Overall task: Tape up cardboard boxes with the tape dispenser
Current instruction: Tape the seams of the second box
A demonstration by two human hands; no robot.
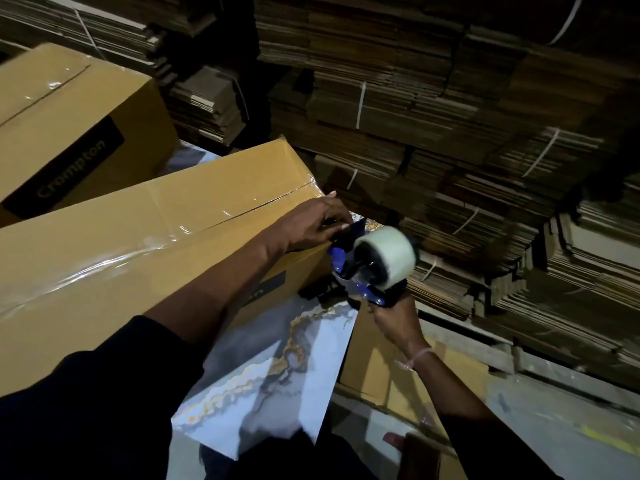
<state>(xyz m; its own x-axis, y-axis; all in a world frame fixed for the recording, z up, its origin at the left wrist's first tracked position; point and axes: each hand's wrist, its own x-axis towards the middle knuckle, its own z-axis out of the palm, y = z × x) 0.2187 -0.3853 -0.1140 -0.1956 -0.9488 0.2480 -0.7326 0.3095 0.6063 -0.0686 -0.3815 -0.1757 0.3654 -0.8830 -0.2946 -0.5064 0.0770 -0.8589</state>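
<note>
cardboard box (69, 133) label reads "crompton".

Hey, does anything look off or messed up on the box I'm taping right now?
Mostly fine. The clear tape on the near box looks wrinkled and rippled rather than flat along the seam. At the box's end, the left hand presses down beside the tape dispenser, which the right hand grips. No tears or crushing show.

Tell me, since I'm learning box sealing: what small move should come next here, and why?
Probably tear the tape against the dispenser's blade. The top seam of the box already shines with tape, the tape dispenser sits past its end in the right hand, and the left hand presses the corner.
</note>
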